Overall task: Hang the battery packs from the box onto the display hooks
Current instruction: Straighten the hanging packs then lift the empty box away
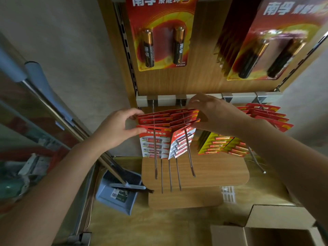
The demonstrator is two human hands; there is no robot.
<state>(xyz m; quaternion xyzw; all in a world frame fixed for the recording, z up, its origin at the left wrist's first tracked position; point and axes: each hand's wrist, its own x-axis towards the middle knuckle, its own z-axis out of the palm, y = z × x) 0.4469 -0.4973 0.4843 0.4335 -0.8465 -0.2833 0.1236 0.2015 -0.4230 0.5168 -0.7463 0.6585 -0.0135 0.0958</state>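
Several red-and-white battery packs (156, 137) hang in a fanned stack on long metal display hooks (170, 176) under a grey rail (245, 97). My left hand (115, 128) holds the left edge of the stack, thumb on the front pack and fingers curled over the back ones. My right hand (209, 114) grips the right edge of the stack near the rail. More red packs (266, 114) and yellow packs (213, 142) hang on hooks to the right. The cardboard box (266, 229) stands open at the bottom right; its inside is mostly out of view.
Large battery packs (159, 36) hang on the wooden panel above. A blue dustpan (117, 194) with a broom (58, 112) leans at lower left beside metal shelving. A wooden base shelf (213, 171) lies below the hooks, with a white basket (228, 193) beside it.
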